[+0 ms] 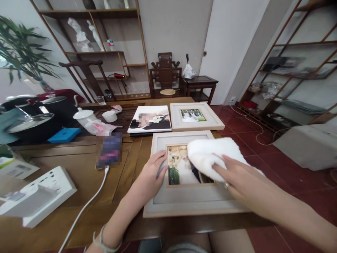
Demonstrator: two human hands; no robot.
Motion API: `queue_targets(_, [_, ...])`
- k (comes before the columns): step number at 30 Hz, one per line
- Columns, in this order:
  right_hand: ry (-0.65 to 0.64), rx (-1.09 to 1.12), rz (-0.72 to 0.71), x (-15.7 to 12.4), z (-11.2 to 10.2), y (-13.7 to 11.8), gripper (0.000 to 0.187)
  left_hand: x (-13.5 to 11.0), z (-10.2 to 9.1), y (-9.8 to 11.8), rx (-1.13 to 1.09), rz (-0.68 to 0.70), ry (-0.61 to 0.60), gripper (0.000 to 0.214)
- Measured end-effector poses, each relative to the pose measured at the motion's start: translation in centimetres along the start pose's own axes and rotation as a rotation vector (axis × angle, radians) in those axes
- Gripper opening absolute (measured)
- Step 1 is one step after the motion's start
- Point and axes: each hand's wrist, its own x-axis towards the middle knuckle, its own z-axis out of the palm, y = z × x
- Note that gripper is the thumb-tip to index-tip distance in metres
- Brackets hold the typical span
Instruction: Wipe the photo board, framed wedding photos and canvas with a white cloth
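A large picture frame with a pale wooden border and a wedding photo lies flat at the table's front edge. My right hand is closed on a thick white cloth, which rests over the photo's upper right part and hides it. On the frame's left side lies my left hand, fingers stretched flat along the photo's left edge. Behind it are a smaller frame with an outdoor photo and a photo album with a pictured cover.
A phone on a white cable and a power strip lie to the left. Beyond them are a blue box, a white teapot, a small cup and dark pots. Red tiled floor borders the table's right side.
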Motion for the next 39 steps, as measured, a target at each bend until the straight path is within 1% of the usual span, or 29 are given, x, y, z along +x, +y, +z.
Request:
queue_targets(3, [0.148,-0.059,0.026,3.6,1.7,2.2,0.052,0.0,0.0,0.0,-0.002,-0.008,-0.004,0.033])
queue_targets(5, [0.2,-0.059,0.022,5.6,2.6,3.4,0.054,0.0,0.0,-0.1,-0.007,-0.007,-0.002,0.033])
queue_targets(7, [0.179,-0.044,-0.013,7.0,3.0,4.0,0.053,0.0,0.1,-0.2,-0.013,-0.004,0.009,0.032])
queue_targets(9, [0.121,-0.025,-0.06,7.4,2.8,3.7,0.05,0.0,0.2,-0.2,-0.018,-0.006,0.027,0.032])
queue_targets(10, [0.088,-0.014,-0.081,7.1,2.4,3.3,0.049,0.0,0.2,-0.2,-0.021,-0.007,0.035,0.032])
queue_targets(12, [0.023,0.006,-0.111,5.8,1.5,2.0,0.049,0.0,0.3,-0.2,-0.025,0.001,0.047,0.032])
queue_targets(15, [-0.047,0.056,-0.178,2.0,0.1,-0.6,0.05,-0.1,0.3,-0.1,-0.026,0.015,0.054,0.032])
queue_targets(17, [-0.016,0.096,-0.238,-0.6,-0.5,-2.4,0.048,0.0,0.4,0.0,-0.021,0.013,0.06,0.032])
queue_targets(18, [0.008,0.103,-0.272,-1.6,-0.7,-3.2,0.044,0.0,0.4,0.0,-0.017,0.01,0.067,0.033])
queue_targets(20, [0.043,0.102,-0.326,-2.7,-0.6,-4.7,0.034,0.0,0.5,0.0,-0.01,0.011,0.083,0.033])
queue_targets(21, [0.054,0.105,-0.341,-2.7,-0.5,-5.3,0.028,0.0,0.6,-0.1,-0.008,0.015,0.09,0.034])
queue_targets(23, [0.049,0.132,-0.337,-1.7,-0.3,-6.3,0.02,0.0,0.6,-0.1,-0.006,0.024,0.1,0.035])
queue_targets(24, [0.037,0.155,-0.323,-0.9,-0.2,-6.8,0.019,0.0,0.6,-0.1,-0.006,0.028,0.1,0.035])
queue_targets(27, [-0.031,0.222,-0.322,1.6,-0.2,-7.7,0.027,0.1,0.4,0.0,-0.002,0.011,0.078,0.036])
queue_targets(29, [-0.033,0.236,-0.334,2.5,-0.2,-8.0,0.03,0.1,0.2,0.0,0.006,-0.004,0.049,0.036])
queue_targets(32, [0.019,0.213,-0.357,1.9,-0.1,-7.3,0.031,0.2,0.1,-0.2,0.016,0.012,0.031,0.036])
queue_targets(34, [0.077,0.17,-0.338,0.6,0.1,-6.3,0.024,0.1,0.1,-0.3,0.009,0.033,0.042,0.035])
queue_targets(36, [0.144,0.122,-0.277,-1.2,0.4,-4.9,0.019,0.1,0.2,-0.4,-0.006,0.043,0.054,0.034])
queue_targets(39, [0.237,0.081,-0.149,-3.7,0.6,-2.9,0.023,0.1,0.3,-0.4,-0.022,0.032,0.06,0.034])
